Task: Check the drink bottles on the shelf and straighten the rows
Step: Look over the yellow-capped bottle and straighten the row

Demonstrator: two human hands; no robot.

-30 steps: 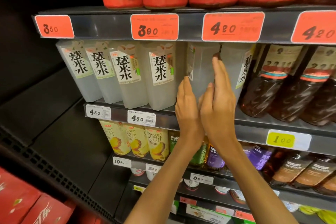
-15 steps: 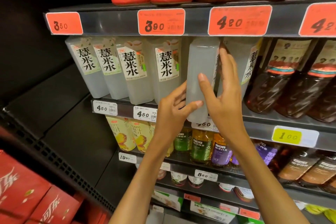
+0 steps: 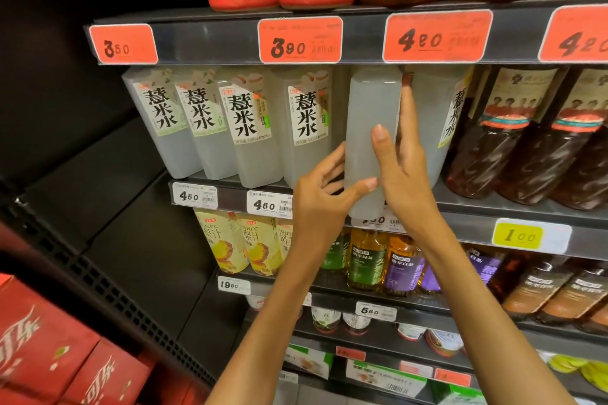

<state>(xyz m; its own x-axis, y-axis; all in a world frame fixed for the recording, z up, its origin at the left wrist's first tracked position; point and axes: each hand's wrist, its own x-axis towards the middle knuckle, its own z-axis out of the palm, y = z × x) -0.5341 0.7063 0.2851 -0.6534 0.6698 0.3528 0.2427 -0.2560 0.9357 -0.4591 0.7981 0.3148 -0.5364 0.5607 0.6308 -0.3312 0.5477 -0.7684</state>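
The pale bottle (image 3: 370, 128) stands between the two hands on the shelf (image 3: 493, 212), with its base hanging over the front lip and covering part of a white price tag (image 3: 378, 220). Its long axis is close to vertical, leaning slightly with the top toward the back of the shelf. The face turned outward is blank; its label is not visible from this side.

The left hand (image 3: 324, 197) grasps the bottle low on its left side, thumb across the front face and fingers curled behind the left edge. The right hand (image 3: 403, 174) grasps the right side, thumb laid up the front face and fingers running up the right edge between this bottle and the neighbouring bottle (image 3: 434, 122) to its right. Both hands are in contact; neither is nearer.

Relative to the bottle, the four labelled bottles (image 3: 243, 122) to its left all show their labels forward and sit further back on the shelf.

Judgement: the coming move turns on rotation about the vertical axis to bring the label forward, followed by a push back into line. Clearance on the right side is tight, so the right fingers may need to withdraw first.
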